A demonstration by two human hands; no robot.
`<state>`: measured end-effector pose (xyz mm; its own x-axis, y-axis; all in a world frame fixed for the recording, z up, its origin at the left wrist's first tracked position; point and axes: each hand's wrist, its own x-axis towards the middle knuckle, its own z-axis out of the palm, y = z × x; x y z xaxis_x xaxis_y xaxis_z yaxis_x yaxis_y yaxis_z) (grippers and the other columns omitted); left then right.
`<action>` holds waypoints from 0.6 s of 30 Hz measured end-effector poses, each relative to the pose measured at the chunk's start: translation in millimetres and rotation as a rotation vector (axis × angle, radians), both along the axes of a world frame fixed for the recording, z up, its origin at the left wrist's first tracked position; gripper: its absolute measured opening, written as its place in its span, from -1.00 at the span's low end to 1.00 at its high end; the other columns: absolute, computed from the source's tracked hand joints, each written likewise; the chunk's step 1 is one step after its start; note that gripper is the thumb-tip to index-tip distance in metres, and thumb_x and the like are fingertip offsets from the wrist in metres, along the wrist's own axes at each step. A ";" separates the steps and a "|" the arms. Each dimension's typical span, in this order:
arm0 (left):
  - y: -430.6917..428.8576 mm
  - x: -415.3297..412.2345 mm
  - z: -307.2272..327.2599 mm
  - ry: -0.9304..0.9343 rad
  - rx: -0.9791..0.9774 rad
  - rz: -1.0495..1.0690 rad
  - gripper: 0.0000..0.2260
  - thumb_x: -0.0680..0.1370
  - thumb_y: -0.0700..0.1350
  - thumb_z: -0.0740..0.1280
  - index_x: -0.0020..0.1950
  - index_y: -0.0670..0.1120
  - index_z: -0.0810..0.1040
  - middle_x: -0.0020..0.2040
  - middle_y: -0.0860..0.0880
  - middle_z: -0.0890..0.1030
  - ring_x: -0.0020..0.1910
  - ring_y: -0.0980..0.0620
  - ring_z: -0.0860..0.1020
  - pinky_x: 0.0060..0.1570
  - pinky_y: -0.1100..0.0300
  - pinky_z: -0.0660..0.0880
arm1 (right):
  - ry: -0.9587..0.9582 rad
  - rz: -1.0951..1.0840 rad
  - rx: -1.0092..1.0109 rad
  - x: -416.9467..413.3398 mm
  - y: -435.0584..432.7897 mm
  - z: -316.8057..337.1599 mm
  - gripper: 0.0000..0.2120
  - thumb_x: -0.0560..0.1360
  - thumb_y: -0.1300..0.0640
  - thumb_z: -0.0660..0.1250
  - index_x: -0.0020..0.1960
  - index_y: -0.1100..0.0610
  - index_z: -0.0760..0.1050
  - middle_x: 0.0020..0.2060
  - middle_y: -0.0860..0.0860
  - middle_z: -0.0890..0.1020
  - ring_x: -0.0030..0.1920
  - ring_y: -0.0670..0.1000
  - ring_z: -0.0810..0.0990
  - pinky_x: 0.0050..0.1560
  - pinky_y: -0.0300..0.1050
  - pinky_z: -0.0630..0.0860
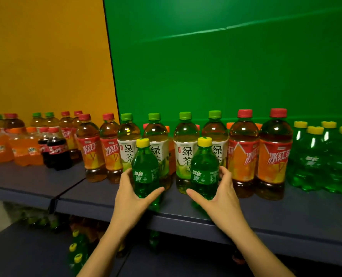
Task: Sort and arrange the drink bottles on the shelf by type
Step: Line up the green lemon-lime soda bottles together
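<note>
Two small green soda bottles with yellow caps are held upright near the front edge of the dark shelf [286,212], one in each hand. The left green bottle [145,170] is gripped by the left hand [130,193]: the thumb is laid across its lower front and the fingers [126,173] are curled round its left side. The right green bottle [204,172] is gripped likewise by the right hand [224,195], with the thumb low on the front (whether the bases rest on the shelf cannot be told). Just behind them four green tea bottles [186,136] are lined up, and red-capped iced tea bottles [244,148] are placed on both sides of this row. More small green bottles [322,160] are grouped at the far right; orange soda bottles [0,148] and cola bottles [57,150] are seen at the far left.
</note>
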<state>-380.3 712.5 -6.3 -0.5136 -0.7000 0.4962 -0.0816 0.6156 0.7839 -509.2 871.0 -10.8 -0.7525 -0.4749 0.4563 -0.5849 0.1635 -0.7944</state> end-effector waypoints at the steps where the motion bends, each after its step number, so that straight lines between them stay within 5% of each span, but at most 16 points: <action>1: -4.1 -2.6 -1.8 0.007 0.017 -0.043 -0.30 0.29 0.00 0.54 0.32 0.02 0.25 0.21 0.11 0.43 0.18 0.13 0.43 0.14 0.24 0.36 | -0.001 -0.027 -0.007 1.3 -3.8 -0.4 -0.06 0.25 -0.12 0.51 0.42 0.07 0.04 0.37 0.01 0.30 0.37 0.02 0.31 0.29 -0.13 0.31; 10: -16.9 -14.0 -3.7 0.080 0.088 -0.161 -0.43 0.27 -0.10 0.56 0.14 0.08 0.33 -0.05 0.32 0.45 -0.08 0.39 0.44 -0.18 0.53 0.33 | -0.007 -0.182 -0.051 6.3 -13.1 1.7 -0.17 0.24 -0.09 0.52 0.32 0.05 0.12 0.27 0.02 0.44 0.24 0.04 0.45 0.04 -0.19 0.38; 18: 7.5 -21.4 5.1 0.148 0.077 -0.254 -0.50 0.29 -0.07 0.54 0.13 -0.02 0.39 -0.03 0.19 0.56 -0.05 0.35 0.52 -0.12 0.41 0.40 | -0.167 0.018 -0.215 8.1 21.3 7.1 -0.27 0.28 -0.03 0.50 0.33 -0.06 0.22 0.22 -0.11 0.51 0.22 -0.09 0.49 0.22 -0.10 0.46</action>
<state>-401.7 720.0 -1.2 -0.6034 -0.5965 0.5292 0.1857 0.5403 0.8207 -501.1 892.3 -3.7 -0.8183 -0.3944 0.4182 -0.4438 -0.0290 -0.8957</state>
